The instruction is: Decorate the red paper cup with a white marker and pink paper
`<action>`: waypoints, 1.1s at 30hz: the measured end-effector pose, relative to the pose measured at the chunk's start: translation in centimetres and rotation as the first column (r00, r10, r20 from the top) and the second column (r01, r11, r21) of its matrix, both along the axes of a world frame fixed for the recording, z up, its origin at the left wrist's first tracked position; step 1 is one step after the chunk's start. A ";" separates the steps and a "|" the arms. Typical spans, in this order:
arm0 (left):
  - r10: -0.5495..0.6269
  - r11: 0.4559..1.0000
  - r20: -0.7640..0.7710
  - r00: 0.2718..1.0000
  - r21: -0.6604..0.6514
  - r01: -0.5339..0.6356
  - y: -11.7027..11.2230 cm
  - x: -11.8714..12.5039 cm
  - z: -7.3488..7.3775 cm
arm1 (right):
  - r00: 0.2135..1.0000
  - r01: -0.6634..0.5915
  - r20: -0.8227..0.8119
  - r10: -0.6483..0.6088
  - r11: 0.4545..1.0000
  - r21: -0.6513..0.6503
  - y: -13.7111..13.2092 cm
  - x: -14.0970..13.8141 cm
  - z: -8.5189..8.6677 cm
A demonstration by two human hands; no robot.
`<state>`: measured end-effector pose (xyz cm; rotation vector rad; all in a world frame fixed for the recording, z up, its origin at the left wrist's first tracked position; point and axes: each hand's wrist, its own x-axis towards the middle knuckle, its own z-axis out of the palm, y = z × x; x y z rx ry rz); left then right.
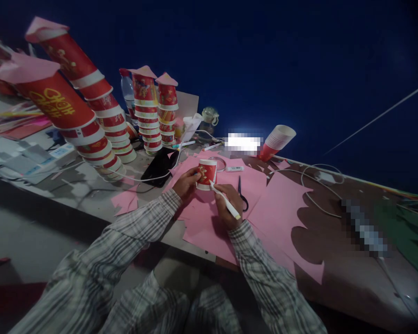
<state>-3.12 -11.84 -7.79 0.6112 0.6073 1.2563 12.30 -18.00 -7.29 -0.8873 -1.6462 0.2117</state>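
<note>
A red paper cup [205,172] with a gold print and white bands sits upside down or upright, I cannot tell which, above pink paper. My left hand [188,183] is closed on its left side. In my right hand [228,206] is a white marker [231,208] with a yellowish end, its tip at the cup's lower right side. Under both hands lie sheets of pink paper [202,227]. Just right of my right hand are dark-handled scissors [243,200]. A small white tube [234,169] lies behind the cup.
Towers of stacked red cups [77,118] with pink paper tops stand at the left, several in all. A black phone [159,168] and a white cable lie left of the paper. Nested cups [276,143] lean at the back right, near a glass jar [209,121] and a plastic bottle [127,90].
</note>
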 end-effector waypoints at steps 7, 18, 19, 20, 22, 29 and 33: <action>-0.001 1.000 0.009 1.000 -0.018 0.001 -0.4 0.1 0.5 | 1.000 0.006 -0.012 -0.006 1.000 0.022 0.4 -0.1 -0.6; 0.014 0.998 0.018 1.000 -0.053 -0.013 -0.4 0.2 0.9 | 1.000 -0.004 -0.012 0.004 1.000 0.013 0.2 0.0 -0.3; 0.010 0.999 0.012 1.000 -0.052 -0.009 -0.4 0.2 0.9 | 1.000 -0.002 -0.009 0.002 1.000 0.013 0.2 0.0 -0.3; 0.006 0.999 0.009 1.000 -0.050 -0.006 -0.4 0.2 0.9 | 1.000 -0.001 -0.009 0.001 1.000 0.011 0.2 0.0 -0.3; 0.006 0.999 0.010 1.000 -0.045 -0.006 -0.4 0.1 0.8 | 1.000 -0.010 -0.016 0.010 1.000 0.015 0.2 -0.1 -0.3; 0.005 0.998 0.003 1.000 -0.055 -0.004 -0.3 0.1 0.5 | 1.000 -0.002 -0.018 0.002 1.000 0.013 0.2 -0.1 -0.3; 0.014 0.999 0.007 1.000 -0.046 -0.014 -0.3 0.2 0.6 | 1.000 0.001 -0.007 -0.001 1.000 -0.003 0.3 0.0 -0.4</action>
